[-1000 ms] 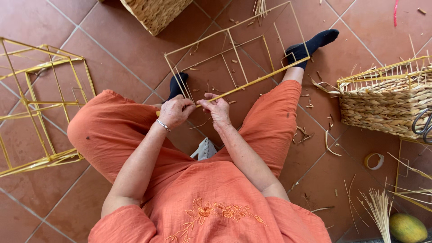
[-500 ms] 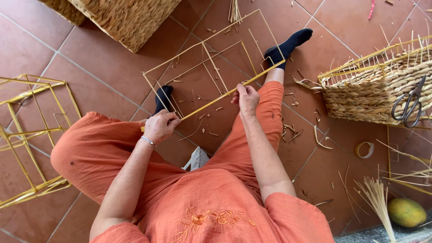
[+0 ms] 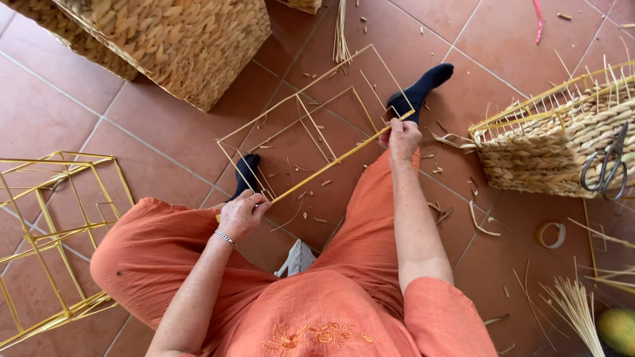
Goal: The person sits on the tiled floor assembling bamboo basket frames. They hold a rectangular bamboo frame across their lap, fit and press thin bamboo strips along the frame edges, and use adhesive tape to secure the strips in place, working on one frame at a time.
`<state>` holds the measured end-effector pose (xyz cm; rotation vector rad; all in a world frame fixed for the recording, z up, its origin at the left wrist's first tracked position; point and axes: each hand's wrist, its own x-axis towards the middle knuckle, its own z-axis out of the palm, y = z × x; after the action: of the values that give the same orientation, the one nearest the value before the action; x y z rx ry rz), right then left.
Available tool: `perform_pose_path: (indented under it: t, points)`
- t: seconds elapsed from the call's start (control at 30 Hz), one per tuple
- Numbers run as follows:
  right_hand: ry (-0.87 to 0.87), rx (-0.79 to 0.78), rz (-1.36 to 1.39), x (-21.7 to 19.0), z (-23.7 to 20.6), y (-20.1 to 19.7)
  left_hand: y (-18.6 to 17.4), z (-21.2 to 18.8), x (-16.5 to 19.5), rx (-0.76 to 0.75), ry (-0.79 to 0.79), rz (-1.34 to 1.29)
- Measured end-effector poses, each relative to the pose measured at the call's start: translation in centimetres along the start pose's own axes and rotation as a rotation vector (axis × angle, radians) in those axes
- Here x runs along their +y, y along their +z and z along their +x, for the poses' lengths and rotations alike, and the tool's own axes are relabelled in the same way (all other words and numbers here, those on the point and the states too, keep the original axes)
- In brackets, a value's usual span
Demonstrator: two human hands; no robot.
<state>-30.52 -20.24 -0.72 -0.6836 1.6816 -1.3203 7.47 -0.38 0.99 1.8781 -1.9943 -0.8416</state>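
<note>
I sit on a tiled floor in orange clothes, legs apart, black socks on my feet. A yellow wire frame [image 3: 311, 122] lies on the tiles between my legs. Its near rod [image 3: 331, 165] runs slantwise from hand to hand. My left hand [image 3: 242, 215] grips the rod's lower left end near my left foot. My right hand [image 3: 402, 137] grips its upper right end beside my right foot [image 3: 418, 90].
A half-woven basket [image 3: 555, 142] with upright straw ends stands at right, with scissors [image 3: 607, 165] hanging on it. A finished woven basket [image 3: 165, 39] is at top left, another yellow wire frame [image 3: 53, 231] at left. A tape roll [image 3: 550, 235], straw bundle [image 3: 579, 307] and scraps lie around.
My hands, together at the rod's middle a second ago, have slid apart; the right hand now holds the far end by my right foot. The camera has shifted left.
</note>
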Motion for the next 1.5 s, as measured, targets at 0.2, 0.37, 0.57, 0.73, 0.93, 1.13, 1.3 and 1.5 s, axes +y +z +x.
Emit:
perform_pose_path:
  t: [0.2, 0.37, 0.57, 0.73, 0.93, 1.13, 1.3, 1.5]
  points:
    - [0.187, -0.133, 0.283, -2.3, 3.5, -0.2, 0.3, 1.0, -1.0, 0.054, -0.006, -0.038]
    - [0.372, -0.349, 0.674, -3.2, 1.7, 1.4, -0.6, 2.7, -1.9, 0.013, -0.047, -0.06]
    - [0.447, -0.248, 0.779, -1.8, 1.4, 3.9, -1.8, 3.1, -3.0, -0.091, -0.149, -0.073]
    - [0.345, -0.213, 0.629, -1.6, 1.9, 3.8, -2.7, 3.9, -3.6, -0.207, -0.102, -0.082]
    - [0.4, -0.193, 0.548, -1.6, -0.9, 5.0, -3.3, 4.7, -3.2, -0.239, -0.133, -0.049]
    - [0.416, -0.449, 0.589, 2.8, -8.1, 7.1, -3.9, 4.6, -2.6, -0.254, -0.203, -0.06]
    - [0.339, -0.433, 0.65, 4.2, -10.0, 8.1, -3.8, 4.0, -2.8, -0.204, -0.188, -0.045]
    - [0.284, -0.287, 0.487, 3.6, -9.7, 9.2, -2.9, 3.6, -2.4, 0.015, -0.15, -0.087]
